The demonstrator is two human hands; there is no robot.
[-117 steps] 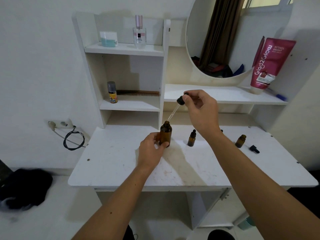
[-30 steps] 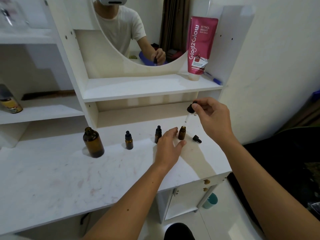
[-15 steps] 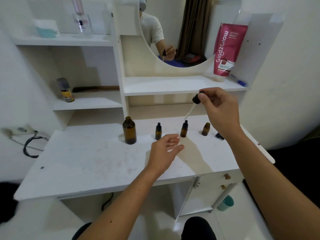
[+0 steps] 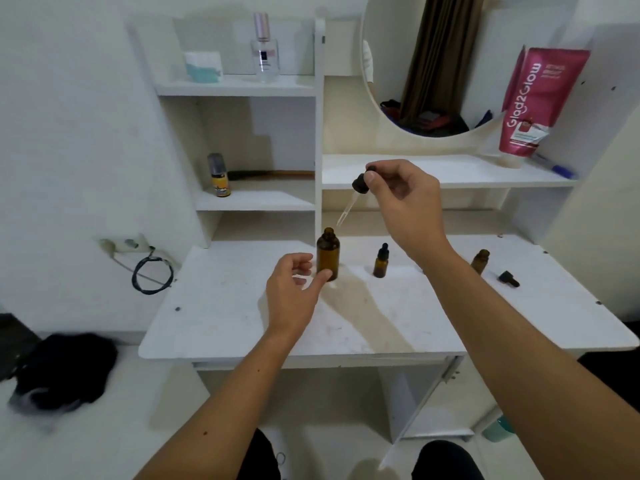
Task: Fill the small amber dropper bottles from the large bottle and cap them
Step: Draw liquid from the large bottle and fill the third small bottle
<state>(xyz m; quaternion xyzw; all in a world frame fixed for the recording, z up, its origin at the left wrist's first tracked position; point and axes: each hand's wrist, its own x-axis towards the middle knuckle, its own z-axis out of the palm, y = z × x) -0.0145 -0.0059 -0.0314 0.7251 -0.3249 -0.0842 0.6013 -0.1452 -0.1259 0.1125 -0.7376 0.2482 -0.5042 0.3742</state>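
Note:
The large amber bottle (image 4: 328, 253) stands open on the white desk (image 4: 221, 306). My right hand (image 4: 405, 202) pinches the black bulb of a glass dropper (image 4: 353, 199); its tip hangs just above and right of the bottle's mouth. My left hand (image 4: 294, 296) hovers open beside the bottle's base, thumb nearly touching it. A capped small amber bottle (image 4: 380, 262) stands to the right. An uncapped small bottle (image 4: 480, 260) stands further right, with a loose black dropper cap (image 4: 508, 278) lying beside it. My right forearm hides the desk between them.
Shelves at the back hold a small yellow-labelled bottle (image 4: 219, 175), a perfume bottle (image 4: 264, 50) and a pink tube (image 4: 536, 98). A round mirror (image 4: 426, 64) hangs behind. A coiled black cable (image 4: 152, 275) dangles left of the desk; dark cloth (image 4: 59, 368) lies on the floor.
My right hand has carried the dropper left from the open small bottle to above the large bottle. My left hand let go of the small bottle and moved beside the large one.

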